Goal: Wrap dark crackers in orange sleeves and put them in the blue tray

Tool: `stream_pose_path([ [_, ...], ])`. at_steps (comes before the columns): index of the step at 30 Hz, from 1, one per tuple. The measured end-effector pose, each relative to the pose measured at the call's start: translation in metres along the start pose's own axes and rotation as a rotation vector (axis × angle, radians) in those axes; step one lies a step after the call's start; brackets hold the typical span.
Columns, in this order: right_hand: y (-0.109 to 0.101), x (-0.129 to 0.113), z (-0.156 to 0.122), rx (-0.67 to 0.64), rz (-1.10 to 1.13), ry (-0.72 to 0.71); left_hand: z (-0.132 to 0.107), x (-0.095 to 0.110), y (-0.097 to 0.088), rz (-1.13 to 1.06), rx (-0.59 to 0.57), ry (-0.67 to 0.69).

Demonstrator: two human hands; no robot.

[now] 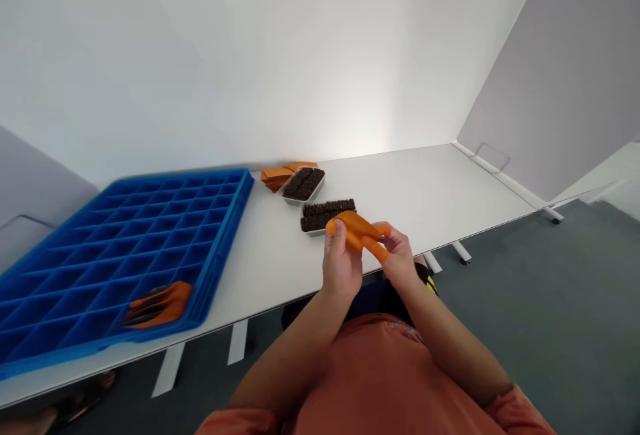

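While the left hand [343,268] pinched an orange piece [354,227] between thumb and fingers over the desk's [425,188] near edge, the right hand [399,252] pinched its other end with orange-covered fingers. Orange-and-black items [173,302] occupied the near right corner of a blue compartment tray [225,238]. Farther back stood two tubs [316,232] of dark strips [327,208]; an orange stack [273,178] adjoined the far edge.

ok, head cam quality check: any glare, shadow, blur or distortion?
Head view: bright patch on the white wall, fading toward the sides; head view: blue tray cells look dark inside; head view: wide-angle stretch, tray flaring toward the lower-left corner; head view: orange piece between left hand and right hand is readable, fine texture isn't.
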State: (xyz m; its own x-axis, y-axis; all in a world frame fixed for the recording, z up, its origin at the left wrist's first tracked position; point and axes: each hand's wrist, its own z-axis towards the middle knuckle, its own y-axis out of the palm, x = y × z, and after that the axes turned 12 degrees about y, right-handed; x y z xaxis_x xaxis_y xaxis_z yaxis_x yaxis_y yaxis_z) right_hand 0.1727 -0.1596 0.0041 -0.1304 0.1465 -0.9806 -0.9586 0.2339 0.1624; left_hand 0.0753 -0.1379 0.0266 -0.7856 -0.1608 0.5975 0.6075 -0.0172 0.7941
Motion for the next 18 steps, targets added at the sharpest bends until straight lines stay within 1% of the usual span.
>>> stream_pose_path([
  [3, -0.003, 0.009, 0.000, 0.114, -0.010, -0.033, -0.002, -0.008, -0.004, -0.021, -0.028, -0.146],
  [5, -0.013, 0.009, 0.001, 0.163, -0.088, -0.024, -0.005, -0.014, -0.011, 0.040, -0.080, -0.226],
  [6, -0.019, 0.007, 0.002, 0.174, -0.125, -0.005, -0.006, -0.017, -0.016, 0.106, -0.105, -0.239],
  [8, -0.030, 0.002, 0.004, 0.145, -0.174, 0.059, -0.008, -0.019, -0.027, 0.280, -0.160, -0.198],
  [10, -0.038, -0.003, 0.005, 0.054, -0.224, 0.130, -0.008, -0.015, -0.037, 0.453, -0.250, -0.086],
  [11, -0.040, -0.006, 0.005, 0.002, -0.249, 0.159, -0.006, -0.011, -0.041, 0.545, -0.327, -0.012],
  [12, -0.042, -0.010, 0.004, -0.052, -0.275, 0.186, -0.003, -0.005, -0.044, 0.649, -0.429, 0.065],
  [14, -0.042, -0.015, 0.003, -0.143, -0.314, 0.244, 0.005, 0.011, -0.046, 0.893, -0.698, 0.199],
  [16, -0.042, -0.020, 0.002, -0.189, -0.321, 0.296, 0.013, 0.028, -0.043, 1.071, -0.978, 0.260],
  [17, -0.041, -0.022, 0.002, -0.200, -0.324, 0.319, 0.016, 0.034, -0.040, 1.127, -1.068, 0.278],
  [18, -0.041, -0.023, 0.001, -0.198, -0.330, 0.333, 0.018, 0.038, -0.037, 1.178, -1.121, 0.303],
])
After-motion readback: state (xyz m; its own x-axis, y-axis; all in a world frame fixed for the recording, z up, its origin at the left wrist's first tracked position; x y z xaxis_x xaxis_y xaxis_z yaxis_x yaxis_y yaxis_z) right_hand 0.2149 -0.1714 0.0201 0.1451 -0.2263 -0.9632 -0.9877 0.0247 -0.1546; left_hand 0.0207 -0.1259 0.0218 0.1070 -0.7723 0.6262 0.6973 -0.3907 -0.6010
